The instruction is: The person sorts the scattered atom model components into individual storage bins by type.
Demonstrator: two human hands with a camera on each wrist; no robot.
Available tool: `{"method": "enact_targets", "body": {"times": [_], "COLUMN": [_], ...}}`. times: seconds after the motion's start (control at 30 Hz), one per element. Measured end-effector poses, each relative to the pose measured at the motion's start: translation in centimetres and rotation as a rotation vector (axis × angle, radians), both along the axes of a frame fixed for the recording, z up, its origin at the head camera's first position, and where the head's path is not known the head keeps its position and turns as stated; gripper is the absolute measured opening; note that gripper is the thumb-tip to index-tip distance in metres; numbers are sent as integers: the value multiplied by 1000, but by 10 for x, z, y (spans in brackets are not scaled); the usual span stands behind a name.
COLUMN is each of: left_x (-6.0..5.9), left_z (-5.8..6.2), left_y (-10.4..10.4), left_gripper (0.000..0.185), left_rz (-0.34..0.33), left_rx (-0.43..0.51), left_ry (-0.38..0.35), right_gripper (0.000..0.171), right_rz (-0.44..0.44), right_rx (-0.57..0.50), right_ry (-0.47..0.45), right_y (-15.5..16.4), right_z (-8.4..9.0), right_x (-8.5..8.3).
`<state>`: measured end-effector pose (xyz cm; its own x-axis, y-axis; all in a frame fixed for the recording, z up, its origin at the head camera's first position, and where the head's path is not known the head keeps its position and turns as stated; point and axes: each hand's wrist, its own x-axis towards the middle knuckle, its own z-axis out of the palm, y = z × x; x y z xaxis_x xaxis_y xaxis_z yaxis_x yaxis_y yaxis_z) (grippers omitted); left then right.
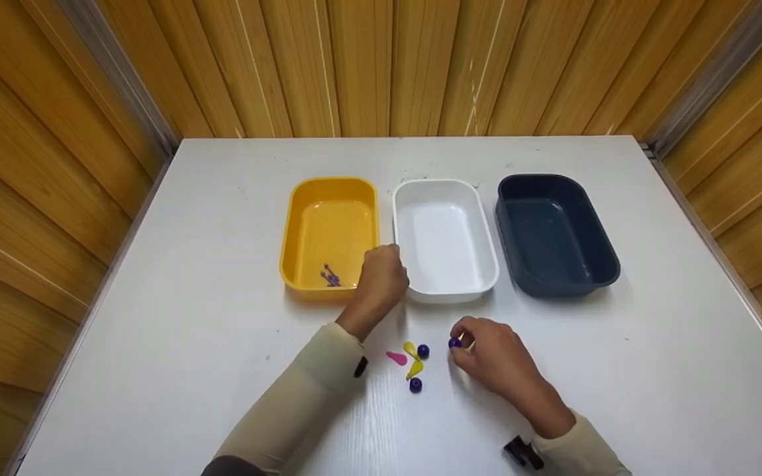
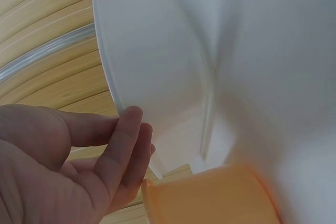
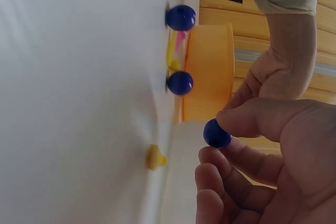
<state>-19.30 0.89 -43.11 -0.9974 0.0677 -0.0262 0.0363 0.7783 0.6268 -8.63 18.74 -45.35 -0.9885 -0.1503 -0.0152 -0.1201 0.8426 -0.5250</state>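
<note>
My right hand pinches a dark purple bead between thumb and fingers, just above the table. My left hand is over the near right corner of the yellow bin, beside the white bin. Its thumb and fingertips come together in the left wrist view, with nothing showing between them. On the table between the hands lie two more purple beads, a pink teardrop-shaped piece and two yellow teardrop-shaped pieces. Another small yellow piece lies near the right hand.
A yellow bin, a white bin and a dark blue bin stand in a row across the table. Several small purple pieces lie inside the yellow bin. Wood-slat walls enclose the table's back and sides.
</note>
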Motion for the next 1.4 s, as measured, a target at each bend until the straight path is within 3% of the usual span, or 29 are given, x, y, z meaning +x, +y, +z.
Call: {"method": "enact_targets", "body": {"times": [0.3, 0.7, 1.07, 1.2, 1.4], "left_x": [2, 3, 1, 1, 2], "left_z": [0, -2, 0, 1, 0], "left_y": [1, 2, 4, 4, 1], "left_gripper": [12, 15, 17, 18, 15], "left_rz": [2, 5, 9, 11, 2], "left_rx": [-59, -81, -77, -58, -48], "left_ry": [26, 41, -12, -25, 22], "right_gripper": [12, 12, 15, 16, 21], "right_rz": [-52, -93, -130, -139, -147], "right_rx": [0, -29, -51, -41, -27], "right_ry": [77, 126, 191, 186, 156], "right_y": [9, 12, 11, 10, 10], "right_z": [16, 14, 12, 12, 14], "right_x": [-20, -40, -55, -58, -59]}}
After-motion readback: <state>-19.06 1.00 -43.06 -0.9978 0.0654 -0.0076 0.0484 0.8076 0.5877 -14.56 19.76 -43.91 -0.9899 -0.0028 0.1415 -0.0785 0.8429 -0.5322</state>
